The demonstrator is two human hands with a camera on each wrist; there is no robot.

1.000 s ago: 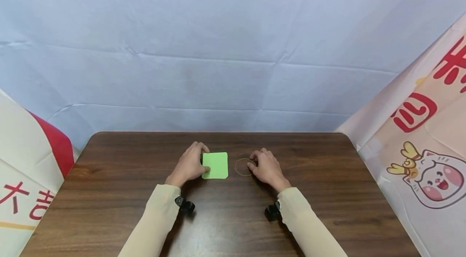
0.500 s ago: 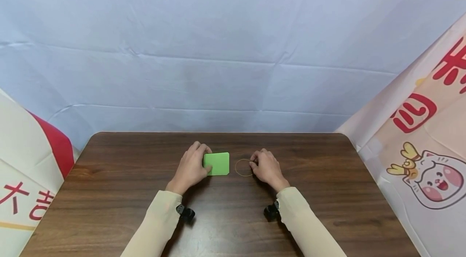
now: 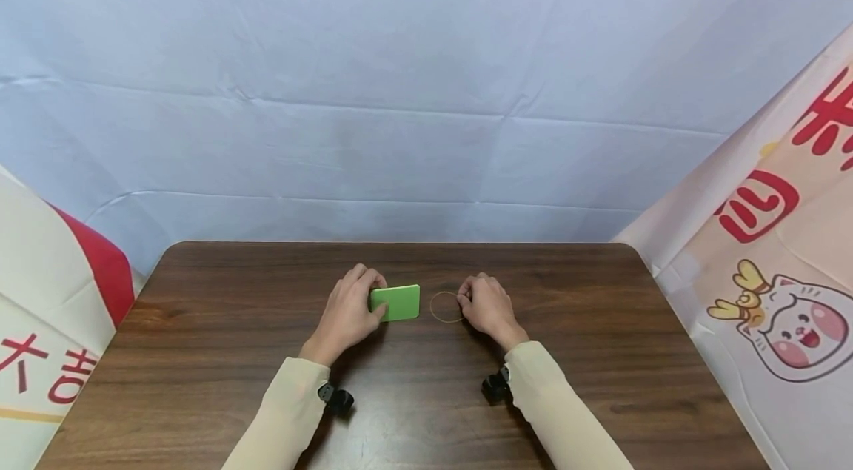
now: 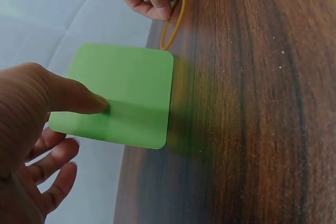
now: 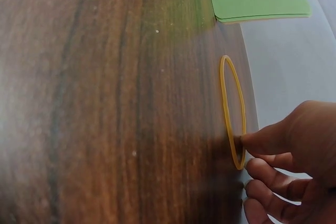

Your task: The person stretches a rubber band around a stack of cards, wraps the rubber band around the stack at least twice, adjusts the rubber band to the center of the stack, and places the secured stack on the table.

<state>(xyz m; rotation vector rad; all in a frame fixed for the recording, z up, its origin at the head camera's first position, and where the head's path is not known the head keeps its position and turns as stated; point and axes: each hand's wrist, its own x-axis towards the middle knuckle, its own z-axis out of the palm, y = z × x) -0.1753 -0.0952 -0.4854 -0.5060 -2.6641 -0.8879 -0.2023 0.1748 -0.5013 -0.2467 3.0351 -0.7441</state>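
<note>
My left hand [image 3: 346,309] pinches a thin stack of square green cards [image 3: 403,302] with rounded corners, thumb on the near face. The cards stand tilted up on one edge; in the left wrist view the thumb [image 4: 86,100] presses their face, and the lower fingers hang free of it. To the right, a thin yellow rubber band [image 5: 226,103] lies as a loop on the table. My right hand [image 3: 489,311] pinches the band's right side between thumb and forefinger, its other fingers loosely curled. The right wrist view shows layered sheets at the cards' edge.
A brown wood-grain table [image 3: 426,411] lies under both hands, its far edge against a pale cloth backdrop [image 3: 426,85]. Printed cloths hang at the left and right sides. Small black cameras [image 3: 341,402] are strapped at the wrists.
The green cards have gone from facing up to tilted upright in my left hand, which has drawn slightly nearer to me. The right hand and rubber band have hardly moved.
</note>
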